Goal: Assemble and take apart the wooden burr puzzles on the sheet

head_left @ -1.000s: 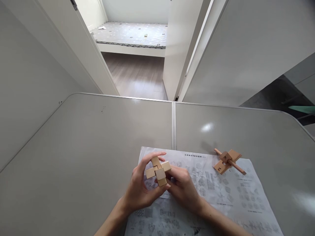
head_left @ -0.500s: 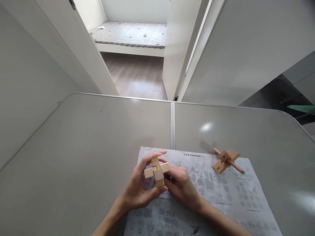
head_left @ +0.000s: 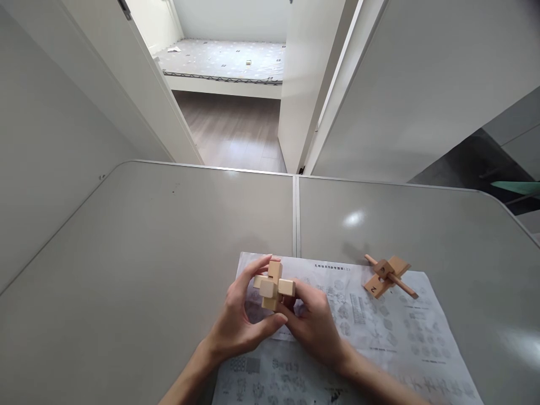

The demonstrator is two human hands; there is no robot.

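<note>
Both of my hands hold a pale wooden cross-shaped burr puzzle [head_left: 273, 287] just above a printed sheet of diagrams [head_left: 392, 337]. My left hand [head_left: 238, 323] curls round its left side, fingertips on the upper bar and thumb underneath. From the right and below, my right hand [head_left: 314, 323] grips it with bent fingers. A second wooden puzzle [head_left: 387, 276], darker, with a thin round dowel through it and a letter on one face, lies on the sheet's upper right corner, apart from both hands.
The sheet lies on a grey table [head_left: 147, 253] made of two panels with a seam [head_left: 296, 214] down the middle. Grey partition walls stand at the left and at the back right. Beyond the far edge, an open doorway shows wooden floor [head_left: 232, 129].
The puzzle has been turned in my hands: the bars now point differently and it sits slightly higher. The other puzzle and the sheet have stayed put.
</note>
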